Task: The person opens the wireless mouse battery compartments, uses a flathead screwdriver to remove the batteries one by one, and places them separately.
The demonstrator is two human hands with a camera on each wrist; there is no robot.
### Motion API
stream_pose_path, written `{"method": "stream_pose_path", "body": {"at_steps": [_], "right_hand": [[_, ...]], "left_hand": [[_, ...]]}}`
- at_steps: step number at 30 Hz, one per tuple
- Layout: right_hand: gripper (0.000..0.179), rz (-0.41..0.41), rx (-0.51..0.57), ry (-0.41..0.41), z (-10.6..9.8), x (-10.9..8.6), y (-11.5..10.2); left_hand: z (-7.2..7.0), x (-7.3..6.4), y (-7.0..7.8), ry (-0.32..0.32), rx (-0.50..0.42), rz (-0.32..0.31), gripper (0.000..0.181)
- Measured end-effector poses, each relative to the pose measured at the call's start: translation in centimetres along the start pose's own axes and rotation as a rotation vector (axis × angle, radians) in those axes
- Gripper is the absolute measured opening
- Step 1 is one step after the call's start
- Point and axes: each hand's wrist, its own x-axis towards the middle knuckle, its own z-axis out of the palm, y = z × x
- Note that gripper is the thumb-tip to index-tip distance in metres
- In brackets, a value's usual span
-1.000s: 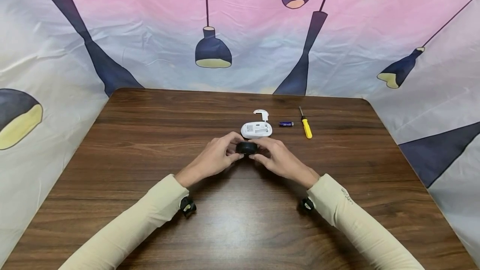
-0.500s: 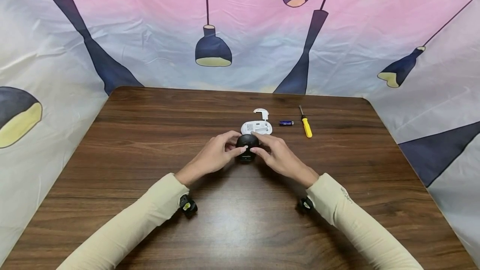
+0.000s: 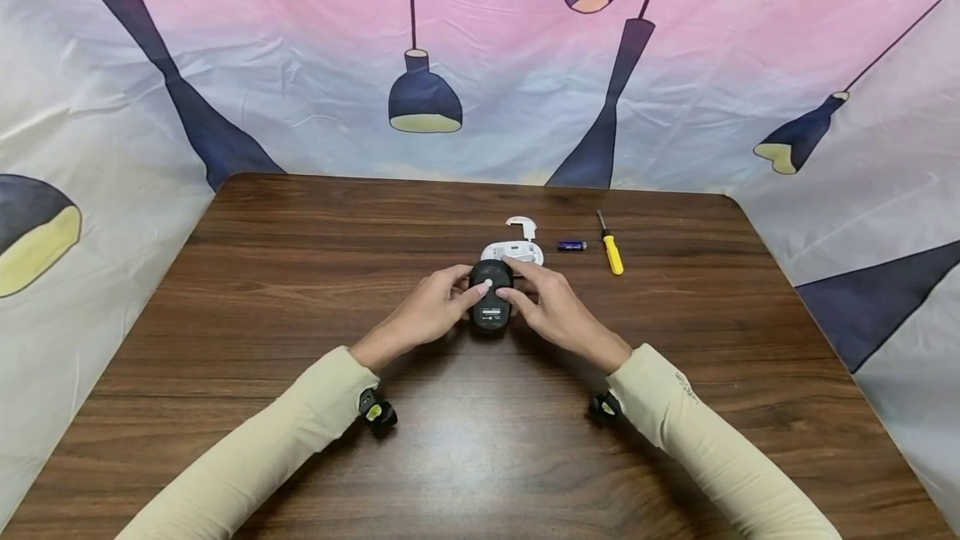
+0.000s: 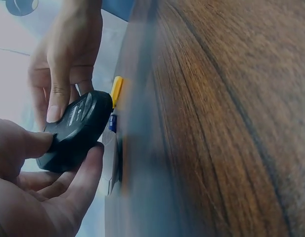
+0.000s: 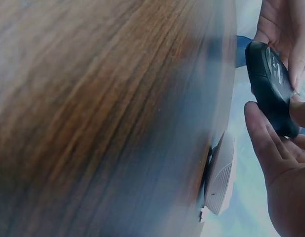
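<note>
Both hands grip a black computer mouse [image 3: 491,311] in the middle of the head view, its labelled underside turned up toward the head camera. My left hand [image 3: 437,300] holds its left side, the thumb laid on the underside. On the right side my right hand [image 3: 561,307] pinches it the same way, fingers at the edge and thumb on the bottom. In both wrist views the black mouse [image 4: 75,129] is held above the tabletop. Just behind it lies a white mouse [image 3: 529,250] upside down with its battery slot uncovered, partly hidden by the black one.
A white battery cover [image 3: 525,226] lies behind the white mouse. To the right are a blue battery [image 3: 572,246] and a yellow-handled screwdriver [image 3: 612,255]. The wooden table [image 3: 300,257] ends at a printed cloth [image 3: 322,107] at the back.
The black mouse has tilted from edge-on to showing its underside, and now overlaps the white mouse more. Both hands keep hold of it, thumbs shifting onto its bottom.
</note>
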Motion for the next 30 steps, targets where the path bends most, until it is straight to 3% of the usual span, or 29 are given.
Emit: {"method": "stream_pose_path", "body": {"at_steps": [7, 15, 30], "right_hand": [[0.048, 0.046, 0.117, -0.01, -0.1, 0.11, -0.32], [0.049, 0.08, 0.116, -0.02, -0.09, 0.35, -0.68], [0.044, 0.125, 0.149, -0.025, -0.1, 0.5, -0.61]], "left_hand": [[0.16, 0.28, 0.2, 0.008, -0.071, -0.013, 0.044], [0.25, 0.53, 0.23, 0.045, -0.156, -0.073, 0.039], [0.66, 0.73, 0.13, 0.073, -0.235, -0.065, 0.042]]}}
